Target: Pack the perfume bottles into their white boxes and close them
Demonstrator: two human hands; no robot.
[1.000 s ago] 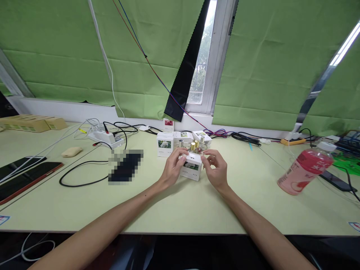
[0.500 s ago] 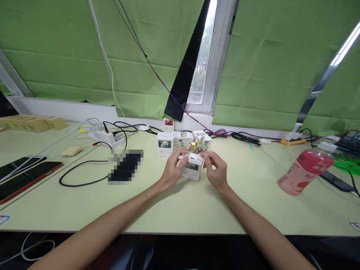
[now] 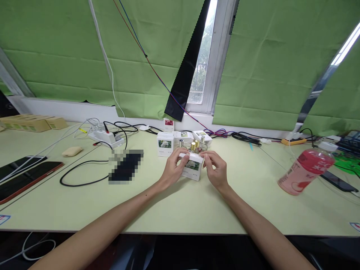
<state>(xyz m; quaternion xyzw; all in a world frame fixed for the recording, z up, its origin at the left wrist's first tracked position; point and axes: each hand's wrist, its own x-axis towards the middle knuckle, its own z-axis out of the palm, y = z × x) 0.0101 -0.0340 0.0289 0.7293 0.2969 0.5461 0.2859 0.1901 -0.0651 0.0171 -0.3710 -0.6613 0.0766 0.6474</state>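
Observation:
A small white perfume box (image 3: 192, 167) with a white-flower picture stands on the table between my hands, slightly turned. My left hand (image 3: 173, 167) is closed on its left side, with the thumb near the top front edge. At the top right corner, my right hand (image 3: 216, 168) has its fingertips pinched together at the lid edge. Just behind are several glass perfume bottles with gold and silver caps (image 3: 192, 146), partly hidden by the box and fingers. Another white flower box (image 3: 165, 144) stands behind my left hand.
More white boxes (image 3: 201, 137) sit at the back by the wall. A pink drink bottle (image 3: 306, 168) stands on the right. On the left are phones (image 3: 30, 178), an earbud case (image 3: 72, 151), a power strip (image 3: 105, 137) and loose cables.
The lid of the box appears slightly raised half a second ago and lies flatter now. My right fingertips have shifted slightly at its corner; my left hand stays nearly still.

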